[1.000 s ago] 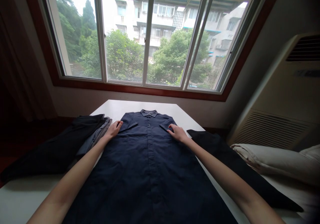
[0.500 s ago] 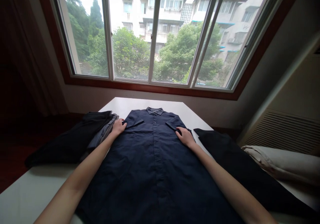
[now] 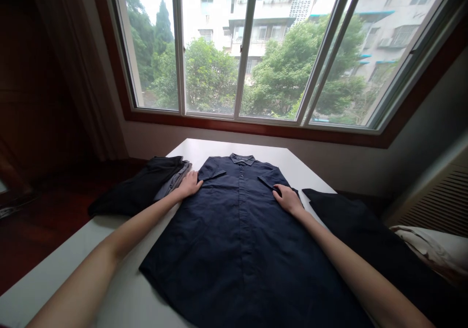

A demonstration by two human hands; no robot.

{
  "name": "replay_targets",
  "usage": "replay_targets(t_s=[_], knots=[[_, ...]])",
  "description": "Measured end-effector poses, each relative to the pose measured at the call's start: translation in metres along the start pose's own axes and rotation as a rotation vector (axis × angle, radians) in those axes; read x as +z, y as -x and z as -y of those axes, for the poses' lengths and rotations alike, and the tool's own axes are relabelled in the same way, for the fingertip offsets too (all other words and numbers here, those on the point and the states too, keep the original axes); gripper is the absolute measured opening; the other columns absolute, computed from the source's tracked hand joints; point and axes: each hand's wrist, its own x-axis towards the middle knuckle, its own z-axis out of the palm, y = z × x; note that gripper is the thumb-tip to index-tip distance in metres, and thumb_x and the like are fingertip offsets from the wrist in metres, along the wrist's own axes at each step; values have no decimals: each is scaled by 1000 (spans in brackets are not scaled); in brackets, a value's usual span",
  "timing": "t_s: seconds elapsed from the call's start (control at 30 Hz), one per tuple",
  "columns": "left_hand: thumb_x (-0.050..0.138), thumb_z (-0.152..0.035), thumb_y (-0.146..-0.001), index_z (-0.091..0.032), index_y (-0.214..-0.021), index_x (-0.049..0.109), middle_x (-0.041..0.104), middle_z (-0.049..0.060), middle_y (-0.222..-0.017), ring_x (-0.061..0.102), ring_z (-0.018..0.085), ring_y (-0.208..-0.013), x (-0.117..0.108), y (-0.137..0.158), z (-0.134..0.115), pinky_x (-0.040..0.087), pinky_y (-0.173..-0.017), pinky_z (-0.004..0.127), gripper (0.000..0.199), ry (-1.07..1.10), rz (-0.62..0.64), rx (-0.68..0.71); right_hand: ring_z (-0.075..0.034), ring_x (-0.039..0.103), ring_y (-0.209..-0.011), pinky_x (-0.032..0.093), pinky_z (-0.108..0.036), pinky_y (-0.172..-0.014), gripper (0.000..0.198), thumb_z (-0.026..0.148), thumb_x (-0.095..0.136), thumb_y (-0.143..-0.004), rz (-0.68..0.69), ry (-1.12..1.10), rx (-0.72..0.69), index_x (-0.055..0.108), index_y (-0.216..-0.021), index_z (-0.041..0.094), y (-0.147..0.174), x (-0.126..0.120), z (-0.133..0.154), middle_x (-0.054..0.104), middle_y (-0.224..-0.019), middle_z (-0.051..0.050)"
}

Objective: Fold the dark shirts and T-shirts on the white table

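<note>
A dark navy short-sleeved button shirt [image 3: 219, 235] lies front up on the white table, its collar at the far end and its hem towards me. My left hand [image 3: 190, 184] rests at the shirt's left side by the sleeve, fingers stretched out and lying flat. On the opposite side, my right hand [image 3: 288, 200] has its fingers curled over the edge of the right sleeve, gripping the cloth. Both sleeves lie angled inward over the shirt's body. The near right part of the shirt is partly hidden by my right forearm.
A stack of folded dark and grey clothes [image 3: 141, 184] sits left of the shirt. Black clothing [image 3: 351, 235] lies along the right side, with a pale beige cloth bundle [image 3: 435, 245] beyond it. The white table [image 3: 117, 269] reaches towards a window [image 3: 241, 50] with a wooden frame.
The view has shifted, so the scene sits further right. My left hand has flattened a little against the shirt's side; my right hand stays at the right sleeve.
</note>
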Motion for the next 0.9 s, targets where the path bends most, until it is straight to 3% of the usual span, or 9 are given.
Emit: replay_targets(t_s=[0.1, 0.2, 0.27, 0.37, 0.47, 0.53, 0.6, 0.73, 0.9], knots=[[50, -38, -93, -7, -142, 38, 33, 22, -151, 28, 30, -143, -24, 59, 5, 23, -117, 41, 59, 2, 96, 242, -25, 59, -115, 43, -34, -99, 39, 32, 47, -92, -32, -8, -34, 60, -123, 14, -1, 0, -3, 64, -125, -13], [52, -38, -92, -17, -143, 40, 33, 16, -153, 29, 29, -142, -52, 131, 14, 26, -117, 43, 56, 72, 136, 402, -25, 58, -115, 42, -35, -100, 35, 31, 49, -91, -104, 5, -51, 61, -120, 14, -9, -2, 12, 64, -122, -13], [52, -38, -92, -22, -142, 41, 35, 13, -151, 30, 28, -141, -71, 173, 18, 28, -116, 42, 54, 129, 172, 395, -26, 57, -115, 41, -36, -99, 33, 30, 50, -91, -130, 12, -83, 61, -118, 14, -19, -4, 41, 65, -120, -13], [53, -40, -90, -22, -139, 43, 46, 12, -142, 44, 27, -131, -101, 212, 21, 36, -110, 38, 53, 183, 250, 264, -26, 56, -115, 41, -34, -98, 32, 29, 54, -90, -61, 12, -234, 60, -118, 15, -41, -7, 112, 64, -121, -12], [57, -43, -85, -20, -131, 48, 64, 7, -108, 61, 24, -102, -127, 224, 19, 46, -89, 33, 52, 188, 405, 83, -22, 58, -110, 42, -28, -92, 27, 27, 57, -89, 96, -28, -343, 63, -113, 17, -70, -6, 197, 64, -118, -10], [61, -43, -81, -21, -126, 52, 66, 2, -87, 62, 22, -87, -140, 225, 17, 46, -77, 29, 51, 199, 512, 26, -19, 61, -103, 44, -24, -86, 25, 27, 54, -91, 161, -44, -350, 63, -113, 18, -88, -2, 246, 64, -117, -8], [65, -40, -76, -22, -121, 54, 64, -1, -80, 60, 20, -82, -149, 227, 14, 43, -72, 26, 49, 234, 552, 32, -18, 62, -98, 44, -23, -81, 27, 28, 52, -91, 194, -31, -355, 62, -114, 18, -103, 5, 285, 65, -116, -7], [65, -28, -71, -23, -116, 55, 59, -2, -82, 56, 19, -85, -155, 234, 12, 41, -73, 24, 47, 318, 545, 24, -20, 63, -100, 46, -25, -78, 30, 29, 56, -88, 270, 39, -351, 62, -115, 18, -123, 24, 332, 66, -117, -9], [61, -26, -74, -23, -111, 56, 55, -2, -82, 54, 17, -84, -158, 240, 16, 41, -73, 23, 38, 454, 567, 8, -25, 62, -107, 48, -29, -80, 38, 37, 57, -88, 359, 129, -327, 59, -120, 19, -127, 45, 361, 66, -120, -11]])
